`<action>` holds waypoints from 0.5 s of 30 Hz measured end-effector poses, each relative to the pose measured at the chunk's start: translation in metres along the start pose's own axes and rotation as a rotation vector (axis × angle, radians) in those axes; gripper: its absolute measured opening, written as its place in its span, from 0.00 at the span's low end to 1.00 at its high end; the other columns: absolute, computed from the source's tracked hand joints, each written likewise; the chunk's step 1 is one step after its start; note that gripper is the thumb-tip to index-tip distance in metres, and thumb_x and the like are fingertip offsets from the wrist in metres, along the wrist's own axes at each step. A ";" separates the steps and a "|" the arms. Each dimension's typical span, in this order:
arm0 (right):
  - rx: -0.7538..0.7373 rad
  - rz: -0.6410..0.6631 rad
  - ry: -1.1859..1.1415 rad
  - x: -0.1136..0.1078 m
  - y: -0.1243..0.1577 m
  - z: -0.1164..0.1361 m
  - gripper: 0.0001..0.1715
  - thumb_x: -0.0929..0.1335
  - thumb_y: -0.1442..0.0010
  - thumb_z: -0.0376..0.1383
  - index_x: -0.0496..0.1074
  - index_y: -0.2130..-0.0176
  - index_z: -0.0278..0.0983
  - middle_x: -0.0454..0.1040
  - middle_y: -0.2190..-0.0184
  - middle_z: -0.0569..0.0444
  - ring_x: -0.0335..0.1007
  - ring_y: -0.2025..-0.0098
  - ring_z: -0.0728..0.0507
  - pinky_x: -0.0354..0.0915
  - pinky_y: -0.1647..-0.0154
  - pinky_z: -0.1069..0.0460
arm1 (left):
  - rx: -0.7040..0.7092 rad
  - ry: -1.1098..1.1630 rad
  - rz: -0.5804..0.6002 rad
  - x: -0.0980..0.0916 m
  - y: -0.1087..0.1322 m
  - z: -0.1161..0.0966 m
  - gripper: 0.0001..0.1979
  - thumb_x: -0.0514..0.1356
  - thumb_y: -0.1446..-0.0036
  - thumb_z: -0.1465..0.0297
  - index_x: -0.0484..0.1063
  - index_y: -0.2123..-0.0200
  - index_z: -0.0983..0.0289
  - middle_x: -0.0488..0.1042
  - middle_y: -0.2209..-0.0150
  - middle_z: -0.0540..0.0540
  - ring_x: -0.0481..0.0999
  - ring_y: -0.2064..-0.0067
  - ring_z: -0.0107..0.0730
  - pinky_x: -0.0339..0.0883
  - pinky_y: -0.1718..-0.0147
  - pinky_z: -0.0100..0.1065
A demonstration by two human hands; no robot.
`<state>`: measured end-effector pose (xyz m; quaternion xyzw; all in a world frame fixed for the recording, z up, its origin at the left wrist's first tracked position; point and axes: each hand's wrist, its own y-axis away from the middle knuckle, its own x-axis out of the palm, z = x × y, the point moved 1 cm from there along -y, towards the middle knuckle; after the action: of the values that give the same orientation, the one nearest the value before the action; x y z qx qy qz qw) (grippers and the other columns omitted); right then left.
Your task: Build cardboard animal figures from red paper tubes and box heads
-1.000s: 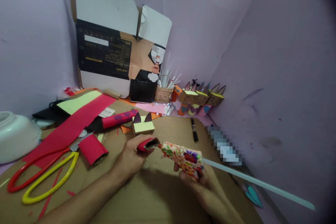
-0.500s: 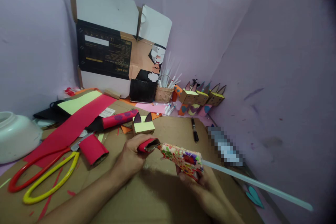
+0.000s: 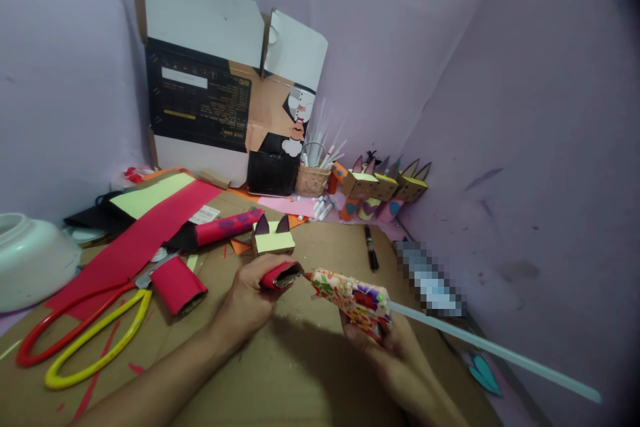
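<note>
My left hand [image 3: 254,290] is closed round a red-covered cardboard tube [image 3: 281,275], its open end facing right. In my right hand [image 3: 377,347] is a flower-patterned glue gun [image 3: 347,297], with a long clear glue stick [image 3: 490,347] reaching out of its back. The gun's nozzle sits right at the rim of the tube; whether it touches cannot be made out. Just beyond my left hand stands a small cardboard box with dark pointed ears and a pale yellow top [image 3: 273,240]. A second red tube [image 3: 179,285] lies to the left.
Scissors with red and yellow handles [image 3: 97,333] lie at left beside a long red strip [image 3: 135,247]. A white pot [image 3: 35,263] stands at the left edge. Behind are a basket of glue sticks [image 3: 313,179] and several eared box figures [image 3: 385,183]. A black marker [image 3: 371,248] lies at right.
The glue gun has shifted slightly to the right with my right hand, its nozzle drawing back a little. My left hand and the tube have barely moved.
</note>
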<state>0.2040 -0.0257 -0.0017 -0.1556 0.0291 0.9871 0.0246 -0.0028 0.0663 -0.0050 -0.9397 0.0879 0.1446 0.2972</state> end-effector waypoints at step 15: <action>-0.073 -0.055 0.088 0.000 0.001 0.013 0.14 0.65 0.47 0.44 0.70 0.68 0.35 0.70 0.72 0.51 0.66 0.69 0.43 0.64 0.68 0.50 | -0.110 -0.023 0.118 0.004 0.005 0.006 0.13 0.60 0.50 0.75 0.74 0.59 0.62 0.78 0.61 0.54 0.75 0.59 0.34 0.67 0.58 0.34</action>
<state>0.1998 -0.0259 0.0109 -0.2002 -0.0101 0.9787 0.0448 -0.0015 0.0651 -0.0135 -0.9461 0.1316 0.1771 0.2371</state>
